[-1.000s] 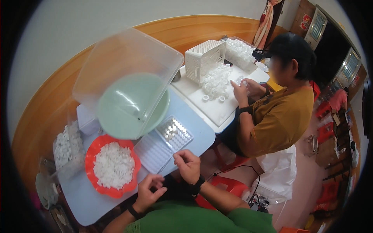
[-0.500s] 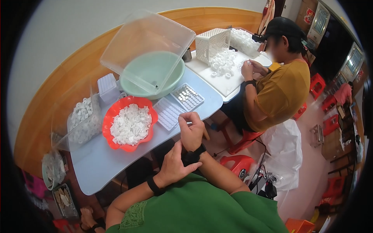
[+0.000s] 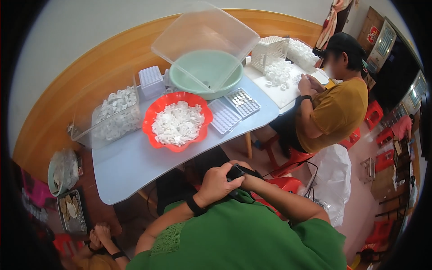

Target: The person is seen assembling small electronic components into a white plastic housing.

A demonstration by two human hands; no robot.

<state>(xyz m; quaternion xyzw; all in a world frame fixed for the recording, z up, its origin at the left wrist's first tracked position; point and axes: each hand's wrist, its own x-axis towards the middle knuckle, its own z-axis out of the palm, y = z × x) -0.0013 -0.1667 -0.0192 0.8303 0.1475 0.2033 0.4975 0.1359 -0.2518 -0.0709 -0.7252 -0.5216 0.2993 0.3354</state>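
Observation:
My left hand (image 3: 215,183) is wrapped round the black watch-like wristband (image 3: 235,173) on my right wrist, its thumb lying along the near side. Only a little of my right hand (image 3: 237,164) shows beyond the left; its fingers are hidden. Both hands are just off the table's front edge, before my green shirt. On the pale blue table (image 3: 121,180) the nearest things are a red scalloped bowl (image 3: 155,139) heaped with small white plastic pieces (image 3: 177,123) and a white pocketed tray (image 3: 225,118). Beside that is a second tray (image 3: 243,102) holding round silvery pieces.
A clear bin (image 3: 94,135) of white parts stands at left. Behind are stacked white trays (image 3: 151,81) and a green basin (image 3: 189,60) with a clear bin (image 3: 204,27) tilted over it. At right, a co-worker (image 3: 337,108) handles small white parts beside a perforated basket (image 3: 272,51).
Both hands have come down and nearer my body, away from the table edge. My left hand has moved up onto the wristband. The view has shifted, showing another person's clasped hands at lower left.

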